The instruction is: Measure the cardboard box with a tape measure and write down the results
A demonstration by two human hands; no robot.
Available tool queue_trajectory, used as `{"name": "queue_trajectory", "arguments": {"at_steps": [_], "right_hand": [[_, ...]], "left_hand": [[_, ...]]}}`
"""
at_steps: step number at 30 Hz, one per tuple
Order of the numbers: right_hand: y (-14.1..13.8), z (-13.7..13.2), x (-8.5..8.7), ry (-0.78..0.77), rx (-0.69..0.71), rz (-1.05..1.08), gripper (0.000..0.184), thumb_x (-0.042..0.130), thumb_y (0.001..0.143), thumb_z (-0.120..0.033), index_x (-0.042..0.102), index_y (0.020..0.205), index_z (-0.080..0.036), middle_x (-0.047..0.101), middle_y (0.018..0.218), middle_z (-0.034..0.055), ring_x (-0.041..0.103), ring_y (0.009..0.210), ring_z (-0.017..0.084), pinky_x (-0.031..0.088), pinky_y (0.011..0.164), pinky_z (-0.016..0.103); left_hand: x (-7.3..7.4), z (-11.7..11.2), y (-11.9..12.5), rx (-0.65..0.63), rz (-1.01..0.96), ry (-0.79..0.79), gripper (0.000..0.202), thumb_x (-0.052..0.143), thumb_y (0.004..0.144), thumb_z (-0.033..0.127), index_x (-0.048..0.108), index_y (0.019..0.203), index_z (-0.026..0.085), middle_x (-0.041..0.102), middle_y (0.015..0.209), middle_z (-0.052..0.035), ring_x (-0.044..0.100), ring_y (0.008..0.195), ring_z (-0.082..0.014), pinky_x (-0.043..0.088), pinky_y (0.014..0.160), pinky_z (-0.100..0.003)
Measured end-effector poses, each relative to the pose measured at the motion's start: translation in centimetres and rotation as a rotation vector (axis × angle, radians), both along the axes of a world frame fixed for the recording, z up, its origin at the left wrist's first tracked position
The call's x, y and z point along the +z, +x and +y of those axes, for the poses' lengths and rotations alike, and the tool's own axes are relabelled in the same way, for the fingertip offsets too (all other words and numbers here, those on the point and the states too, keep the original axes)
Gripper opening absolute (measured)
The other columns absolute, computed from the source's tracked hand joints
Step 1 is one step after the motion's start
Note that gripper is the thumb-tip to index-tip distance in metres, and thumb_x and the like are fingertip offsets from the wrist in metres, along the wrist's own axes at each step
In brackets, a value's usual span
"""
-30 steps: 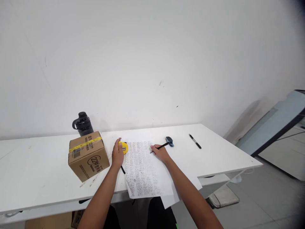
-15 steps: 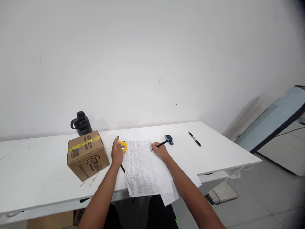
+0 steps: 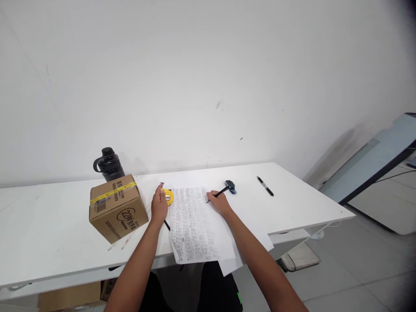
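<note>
My right hand (image 3: 218,202) pinches a black pen (image 3: 221,193), its tip down at the upper right of a sheet of paper (image 3: 193,225) covered in dense rows of dark writing. Along the sheet's left edge, my left hand (image 3: 159,207) is closed against a round yellow tape measure (image 3: 168,197), thumb over its side. A black strap (image 3: 167,225) sticks out below that hand. Under the written sheet lies more white paper (image 3: 258,236), hanging past the table's front edge. Part of the tape measure is hidden by my fingers.
A taped cardboard box (image 3: 118,212) stands to the left, with a black bottle (image 3: 109,164) behind it. Beyond my right hand lies a small blue-black object (image 3: 230,186), and a second black pen (image 3: 265,186) lies farther right. The white table (image 3: 305,203) meets the wall behind.
The whole view has shifted slightly, so everything sits a little higher. My right hand and its pen tip have barely moved on the sheet; my left hand stays at the tape measure.
</note>
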State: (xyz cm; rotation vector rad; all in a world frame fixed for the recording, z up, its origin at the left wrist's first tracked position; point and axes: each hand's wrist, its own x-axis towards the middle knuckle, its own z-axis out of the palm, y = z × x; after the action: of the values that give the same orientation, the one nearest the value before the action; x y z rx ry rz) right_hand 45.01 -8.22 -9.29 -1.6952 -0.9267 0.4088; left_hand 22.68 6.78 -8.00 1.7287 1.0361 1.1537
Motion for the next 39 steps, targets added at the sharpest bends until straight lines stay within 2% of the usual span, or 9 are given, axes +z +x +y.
{"name": "queue_trajectory", "arguments": {"at_steps": [5, 10, 17, 22, 28, 33, 39], "right_hand": [[0.2, 0.1, -0.4, -0.006, 0.026, -0.014, 0.034, 0.053, 0.076, -0.047, 0.054, 0.056, -0.019, 0.042, 0.05, -0.003, 0.041, 0.055, 0.014, 0.032, 0.055, 0.026], [0.2, 0.1, -0.4, 0.009, -0.003, -0.019, 0.034, 0.051, 0.077, -0.044, 0.049, 0.053, -0.02, 0.043, 0.051, -0.0025, 0.041, 0.057, 0.014, 0.033, 0.057, 0.026], [-0.1, -0.2, 0.0, 0.004, 0.039, 0.0, 0.035, 0.053, 0.077, -0.047, 0.055, 0.056, -0.019, 0.041, 0.05, -0.003, 0.04, 0.056, 0.013, 0.032, 0.056, 0.026], [0.1, 0.0, -0.2, 0.026, -0.048, 0.0, 0.035, 0.051, 0.077, -0.045, 0.048, 0.053, -0.02, 0.04, 0.052, -0.0033, 0.038, 0.058, 0.014, 0.032, 0.058, 0.026], [0.1, 0.1, -0.3, 0.006, 0.007, -0.019, 0.034, 0.052, 0.076, -0.045, 0.047, 0.053, -0.02, 0.037, 0.05, -0.0037, 0.036, 0.057, 0.013, 0.03, 0.055, 0.026], [0.0, 0.0, -0.1, 0.012, -0.002, -0.023, 0.035, 0.051, 0.077, -0.045, 0.047, 0.053, -0.02, 0.036, 0.051, -0.0037, 0.036, 0.056, 0.013, 0.03, 0.055, 0.026], [0.1, 0.0, -0.3, 0.015, -0.028, -0.023, 0.036, 0.051, 0.077, -0.046, 0.043, 0.052, -0.021, 0.035, 0.05, -0.004, 0.035, 0.056, 0.013, 0.03, 0.055, 0.026]], "left_hand": [[0.0, 0.0, 0.1, 0.013, 0.006, 0.008, 0.044, 0.035, 0.093, 0.049, 0.057, 0.124, 0.027, 0.066, 0.107, -0.0049, 0.063, 0.086, -0.0185, 0.053, 0.074, -0.03], [0.0, -0.1, 0.1, 0.014, -0.001, 0.006, 0.041, 0.036, 0.092, 0.047, 0.058, 0.12, 0.027, 0.066, 0.098, -0.0033, 0.062, 0.078, -0.0163, 0.052, 0.066, -0.027], [0.5, -0.4, 0.0, 0.008, 0.006, -0.041, 0.041, 0.035, 0.092, 0.05, 0.059, 0.117, 0.028, 0.065, 0.099, -0.0029, 0.062, 0.077, -0.0166, 0.051, 0.062, -0.026], [0.7, -0.6, -0.1, 0.023, 0.039, -0.022, 0.041, 0.033, 0.093, 0.05, 0.058, 0.118, 0.029, 0.066, 0.097, -0.0023, 0.062, 0.078, -0.0165, 0.05, 0.066, -0.027], [0.6, -0.6, 0.0, 0.023, 0.024, -0.011, 0.042, 0.033, 0.092, 0.049, 0.057, 0.119, 0.028, 0.065, 0.098, -0.0033, 0.061, 0.078, -0.0162, 0.049, 0.062, -0.025], [0.7, -0.7, 0.0, 0.035, 0.097, 0.059, 0.042, 0.036, 0.091, 0.052, 0.057, 0.12, 0.029, 0.064, 0.102, -0.0038, 0.061, 0.083, -0.0179, 0.049, 0.071, -0.03], [1.0, -0.9, 0.1, 0.04, 0.167, 0.108, 0.042, 0.056, 0.082, 0.054, 0.058, 0.117, 0.03, 0.063, 0.104, -0.0049, 0.06, 0.091, -0.0227, 0.048, 0.08, -0.035]]}}
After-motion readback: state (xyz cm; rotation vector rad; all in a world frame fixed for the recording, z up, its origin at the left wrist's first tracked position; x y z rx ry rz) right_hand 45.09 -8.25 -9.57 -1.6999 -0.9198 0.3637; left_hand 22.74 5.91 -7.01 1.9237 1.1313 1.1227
